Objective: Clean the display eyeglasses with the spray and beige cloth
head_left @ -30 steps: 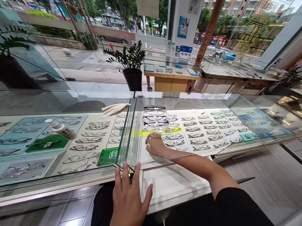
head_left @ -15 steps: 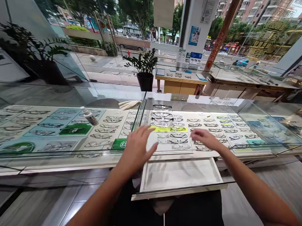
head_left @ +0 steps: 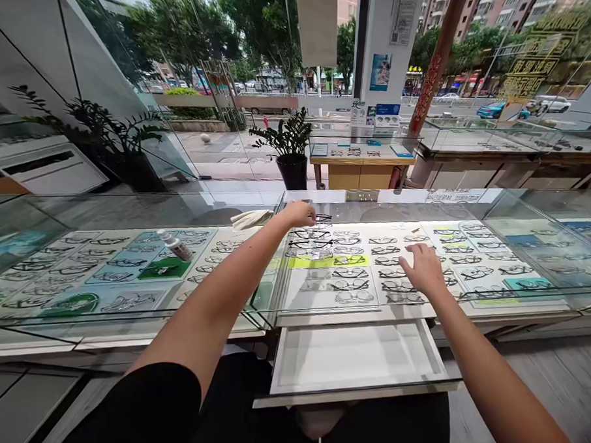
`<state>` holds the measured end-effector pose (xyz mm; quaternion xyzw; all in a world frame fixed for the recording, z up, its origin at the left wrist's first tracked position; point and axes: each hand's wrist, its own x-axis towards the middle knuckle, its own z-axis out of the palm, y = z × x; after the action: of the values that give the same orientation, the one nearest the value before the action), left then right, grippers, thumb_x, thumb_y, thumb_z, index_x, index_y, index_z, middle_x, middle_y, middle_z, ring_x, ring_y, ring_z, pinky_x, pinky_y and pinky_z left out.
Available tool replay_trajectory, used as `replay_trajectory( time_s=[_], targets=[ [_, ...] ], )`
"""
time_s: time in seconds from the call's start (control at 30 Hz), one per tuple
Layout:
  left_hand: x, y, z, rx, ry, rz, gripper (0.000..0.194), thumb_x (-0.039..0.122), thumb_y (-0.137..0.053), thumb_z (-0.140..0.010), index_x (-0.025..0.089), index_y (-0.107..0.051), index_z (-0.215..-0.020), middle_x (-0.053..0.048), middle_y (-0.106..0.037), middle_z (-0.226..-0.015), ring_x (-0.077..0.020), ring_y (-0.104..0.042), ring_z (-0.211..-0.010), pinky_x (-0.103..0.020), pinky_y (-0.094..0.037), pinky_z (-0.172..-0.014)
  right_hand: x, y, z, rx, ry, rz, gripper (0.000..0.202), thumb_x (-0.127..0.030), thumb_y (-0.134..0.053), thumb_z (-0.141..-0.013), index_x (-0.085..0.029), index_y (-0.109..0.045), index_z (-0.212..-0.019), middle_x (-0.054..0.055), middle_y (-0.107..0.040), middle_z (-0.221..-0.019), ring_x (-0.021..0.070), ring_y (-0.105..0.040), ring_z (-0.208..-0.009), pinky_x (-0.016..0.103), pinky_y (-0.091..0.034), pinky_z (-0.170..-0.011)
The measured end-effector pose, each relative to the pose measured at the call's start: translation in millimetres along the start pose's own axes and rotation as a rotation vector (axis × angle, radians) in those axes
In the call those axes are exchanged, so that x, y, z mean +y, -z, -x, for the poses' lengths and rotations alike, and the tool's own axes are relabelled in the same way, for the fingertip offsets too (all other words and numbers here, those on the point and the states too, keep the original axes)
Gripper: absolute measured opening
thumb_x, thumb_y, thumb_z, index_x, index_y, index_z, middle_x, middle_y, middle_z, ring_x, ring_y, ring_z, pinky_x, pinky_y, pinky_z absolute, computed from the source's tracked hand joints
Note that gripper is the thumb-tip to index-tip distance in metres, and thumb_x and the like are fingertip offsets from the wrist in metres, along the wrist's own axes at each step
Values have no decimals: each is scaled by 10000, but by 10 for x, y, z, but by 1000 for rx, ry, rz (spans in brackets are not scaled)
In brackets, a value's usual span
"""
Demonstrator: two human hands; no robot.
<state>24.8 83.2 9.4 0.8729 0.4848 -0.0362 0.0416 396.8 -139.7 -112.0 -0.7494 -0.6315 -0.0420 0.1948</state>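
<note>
My left hand (head_left: 300,214) is stretched to the far side of the glass counter, its fingers pinched at the left end of a dark pair of eyeglasses (head_left: 322,218). Nearer to me, another black-framed pair (head_left: 311,244) lies on the glass top, in line with the pair at my fingers. My right hand (head_left: 424,269) hovers over the right part of the counter, fingers spread and holding nothing. Below the glass, rows of eyeglasses (head_left: 351,273) rest on white panels. An open white drawer (head_left: 353,361) juts out toward my lap.
On the glass top to the left are a white spray bottle (head_left: 175,245) and a folded cream cloth (head_left: 250,219). A potted plant (head_left: 293,149) stands behind the counter. Farther back is a small display table (head_left: 361,160) by the window.
My left hand has reached forward from above the near edge to the eyeglasses at the back and closed there. The right hand has shifted right and its fingers have spread.
</note>
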Motion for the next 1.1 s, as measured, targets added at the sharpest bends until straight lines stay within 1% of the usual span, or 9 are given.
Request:
replay_trajectory(
  time_s=[0.13, 0.33, 0.47, 0.6, 0.77, 0.83, 0.93, 1.0, 1.1],
  targets=[
    [-51, -29, -262, -90, 25, -34, 278, 391, -780, -788, 213, -830, -995, -87, -794, -1043, -290, -596, -1137, -427, -359, -1119, -10, 14, -25, 3, 2, -7, 454, -489, -470, -1029, -173, -637, -1309, 187, -635, -1371, 379, -548, -1233, 521, -427, -1010],
    [-68, 54, -434, -167, 29, -49, 222, 338, -838, -691, 234, -834, -887, -50, -784, -924, -261, -613, -1034, -420, -356, -1093, -36, 38, -39, 0, -16, -26, 439, -489, -480, -1027, -189, -633, -1308, 186, -628, -1376, 383, -546, -1238, 531, -429, -1018],
    [-25, 85, -488, -167, 49, -62, 160, 312, -863, -653, 221, -817, -777, -44, -741, -789, -268, -616, -1003, -437, -336, -1090, -69, 75, -52, -12, -22, -38, 446, -486, -475, -1028, -188, -631, -1321, 192, -623, -1378, 386, -543, -1244, 540, -432, -1028],
    [6, 77, -458, -130, 69, -64, 173, 356, -869, -652, 227, -800, -746, -52, -730, -775, -289, -583, -1072, -441, -306, -1108, -83, 96, -53, -15, -34, -40, 443, -481, -475, -1024, -191, -633, -1320, 191, -622, -1381, 386, -541, -1244, 541, -432, -1033],
    [-18, 159, -350, -44, 92, -82, 246, 403, -850, -697, 202, -817, -835, -92, -763, -899, -321, -517, -1176, -455, -300, -1123, -75, 97, -43, -26, -40, -35, 465, -480, -469, -1027, -173, -631, -1337, 189, -616, -1394, 383, -531, -1266, 544, -425, -1061],
    [-38, 280, -285, -6, 93, -91, 259, 395, -817, -752, 193, -832, -911, -106, -776, -980, -328, -501, -1205, -462, -296, -1131, -65, 92, -42, -26, -37, -30, 467, -485, -469, -1028, -172, -631, -1335, 193, -616, -1393, 384, -529, -1268, 543, -426, -1055],
    [-29, 548, -111, 34, 59, -98, 258, 399, -774, -812, 211, -841, -976, -100, -783, -1035, -321, -533, -1182, -432, -329, -1103, -49, 84, -44, -20, -32, -24, 465, -491, -470, -1029, -176, -629, -1333, 195, -616, -1391, 382, -530, -1260, 538, -429, -1043],
    [32, 738, 86, 10, 16, -69, 278, 437, -769, -824, 233, -838, -999, -70, -783, -1024, -291, -591, -1084, -391, -375, -1039, -41, 79, -46, -13, -29, -25, 457, -491, -475, -1027, -181, -633, -1323, 192, -618, -1382, 380, -532, -1251, 535, -429, -1038],
    [238, 947, 517, -129, -35, 18, 330, 485, -764, -829, 244, -830, -1045, -40, -770, -1002, -266, -635, -1008, -354, -407, -950, -36, 74, -46, 0, -28, -28, 441, -492, -490, -1018, -191, -642, -1301, 187, -622, -1368, 381, -533, -1235, 530, -431, -1024]
  ],
)
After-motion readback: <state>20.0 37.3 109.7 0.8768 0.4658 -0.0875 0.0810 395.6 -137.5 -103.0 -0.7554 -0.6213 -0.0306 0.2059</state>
